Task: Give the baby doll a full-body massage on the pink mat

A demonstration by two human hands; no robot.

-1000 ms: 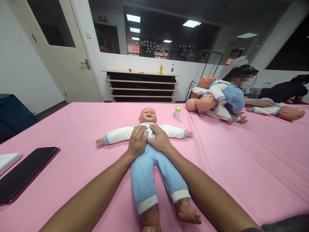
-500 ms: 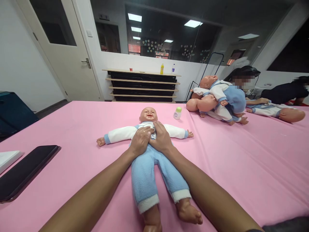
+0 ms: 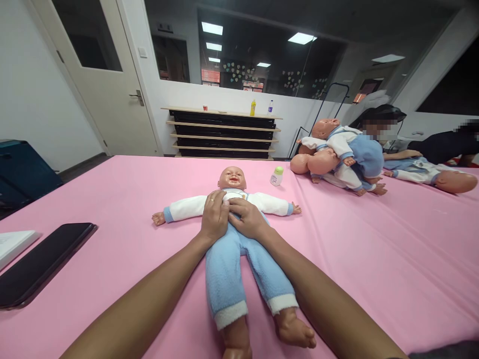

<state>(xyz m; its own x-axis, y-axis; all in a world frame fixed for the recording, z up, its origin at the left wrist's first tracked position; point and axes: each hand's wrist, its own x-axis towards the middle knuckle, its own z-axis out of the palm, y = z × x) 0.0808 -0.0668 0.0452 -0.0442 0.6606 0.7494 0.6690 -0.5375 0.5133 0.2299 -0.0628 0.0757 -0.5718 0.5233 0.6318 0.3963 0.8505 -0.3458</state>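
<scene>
A baby doll (image 3: 226, 264) in a white and light blue outfit lies on its back, head away from me, arms spread wide. My left hand (image 3: 215, 217) rests on its chest and belly with the fingers stretched toward the head; a ring shows on one finger. Beside it, my right hand (image 3: 247, 218) lies on the belly, fingers slightly bent and pointing left. The two hands touch at the doll's middle and cover part of its front. Neither grasps the doll.
The doll lies on a pink-covered table (image 3: 348, 279). Beyond its left arm is a small bottle with a green cap (image 3: 277, 177). A black phone (image 3: 47, 264) and a white box (image 3: 15, 244) are at left. More dolls (image 3: 348, 154) are piled at right, near other people.
My left fingers have turned from pointing right to pointing up the chest. My right fingers have swung down and left, from the upper chest to the belly.
</scene>
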